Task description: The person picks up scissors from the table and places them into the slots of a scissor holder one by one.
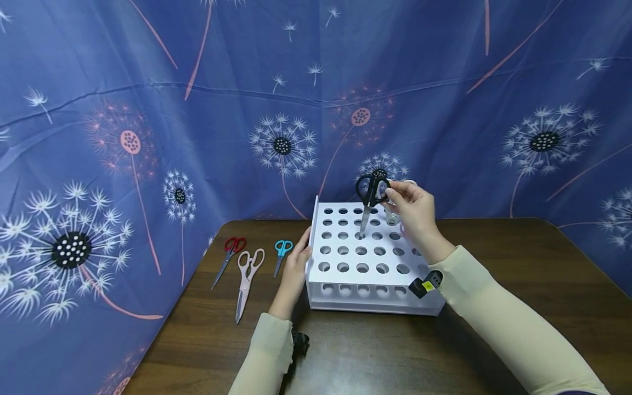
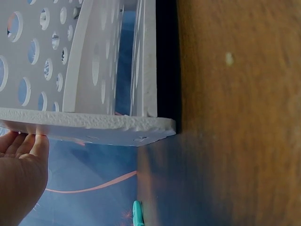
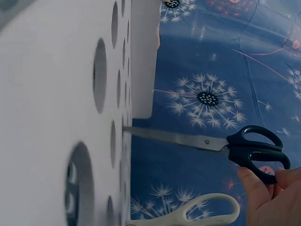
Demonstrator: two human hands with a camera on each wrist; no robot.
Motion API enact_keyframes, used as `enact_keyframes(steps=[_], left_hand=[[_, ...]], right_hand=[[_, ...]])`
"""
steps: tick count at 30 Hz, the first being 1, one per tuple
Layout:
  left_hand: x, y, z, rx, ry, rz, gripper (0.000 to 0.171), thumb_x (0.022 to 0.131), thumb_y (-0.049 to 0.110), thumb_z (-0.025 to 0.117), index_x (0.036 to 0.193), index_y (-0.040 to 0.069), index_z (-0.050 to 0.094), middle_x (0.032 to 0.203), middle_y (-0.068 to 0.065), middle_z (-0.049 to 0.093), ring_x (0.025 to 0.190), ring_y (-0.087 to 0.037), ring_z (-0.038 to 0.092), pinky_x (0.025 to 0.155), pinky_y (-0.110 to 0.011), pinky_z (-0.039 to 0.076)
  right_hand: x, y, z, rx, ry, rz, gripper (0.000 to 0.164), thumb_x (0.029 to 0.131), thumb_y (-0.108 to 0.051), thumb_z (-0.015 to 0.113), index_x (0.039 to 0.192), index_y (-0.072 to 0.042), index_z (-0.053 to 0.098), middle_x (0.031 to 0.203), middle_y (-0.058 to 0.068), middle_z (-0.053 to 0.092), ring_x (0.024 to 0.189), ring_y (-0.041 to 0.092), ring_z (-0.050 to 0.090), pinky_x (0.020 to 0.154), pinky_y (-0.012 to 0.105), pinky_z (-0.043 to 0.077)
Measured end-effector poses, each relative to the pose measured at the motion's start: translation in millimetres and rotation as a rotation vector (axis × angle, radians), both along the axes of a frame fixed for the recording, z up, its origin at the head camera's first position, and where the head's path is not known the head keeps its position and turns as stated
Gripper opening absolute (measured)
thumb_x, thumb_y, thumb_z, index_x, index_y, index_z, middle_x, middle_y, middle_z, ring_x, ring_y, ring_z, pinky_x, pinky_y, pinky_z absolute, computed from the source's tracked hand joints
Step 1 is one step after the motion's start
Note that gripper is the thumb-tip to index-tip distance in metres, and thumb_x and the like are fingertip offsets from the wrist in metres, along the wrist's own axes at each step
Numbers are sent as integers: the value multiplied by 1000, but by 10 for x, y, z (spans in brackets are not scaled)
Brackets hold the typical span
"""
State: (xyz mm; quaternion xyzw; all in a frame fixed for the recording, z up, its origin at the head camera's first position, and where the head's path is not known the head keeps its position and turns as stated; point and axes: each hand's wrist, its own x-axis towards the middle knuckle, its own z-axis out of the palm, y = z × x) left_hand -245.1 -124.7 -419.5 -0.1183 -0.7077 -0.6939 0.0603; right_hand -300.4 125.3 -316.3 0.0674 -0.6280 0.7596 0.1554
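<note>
My right hand [image 1: 413, 211] pinches one handle loop of black-handled scissors [image 1: 367, 192] above a white holed rack [image 1: 353, 282]. The scissors point down, closed, their tip at a hole near the rack's middle; how deep it sits, I cannot tell. In the right wrist view, the fingers [image 3: 256, 188] grip the lower loop. Against the rack's left side panel [image 2: 94, 123], my left hand [image 1: 294, 271] rests with its fingers extended. White-handled scissors [image 3: 188, 214] stand in the rack close by, mostly hidden behind the right hand in the head view.
Left of the rack, red-handled scissors [image 1: 235, 245], pale pink scissors [image 1: 246, 280] and small teal-handled scissors [image 1: 283, 249] lie on the brown wooden table [image 1: 197, 351]. Behind the table hangs a blue dandelion-patterned cloth [image 1: 222, 137]. The rack has a lower holed tier beneath its top.
</note>
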Motion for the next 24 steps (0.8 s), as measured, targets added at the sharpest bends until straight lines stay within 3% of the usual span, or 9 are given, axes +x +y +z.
enact_keyframes(steps=[4,7,16,24], left_hand=[[87,30,120,-17,-6,-1,50,104,15,36,153,10,29,152,-19,38,128,-36,47,89,-21,46],[86,46,130,-17,-4,1,50,104,16,37,153,9,29,151,-19,38,127,-36,48,88,-21,47],[-104,24,-117,-9,-1,33,48,105,22,38,153,21,32,154,-8,38,134,-29,44,100,-32,44],[-106,16,-153,-16,15,50,49,104,28,40,152,25,34,151,-8,43,129,-30,49,96,-30,46]], right_hand=[[0,-1,-26,14,-19,4,22,92,0,61,112,9,59,94,-4,62,84,6,64,77,21,55],[6,6,-37,38,-35,12,30,92,0,60,118,15,55,93,-4,62,83,4,63,77,21,55],[-22,0,-92,100,-37,54,22,92,1,60,112,11,57,87,-7,62,77,2,63,74,19,56],[-10,-59,-177,83,-96,70,23,93,4,57,114,12,55,83,-9,60,78,3,63,78,22,55]])
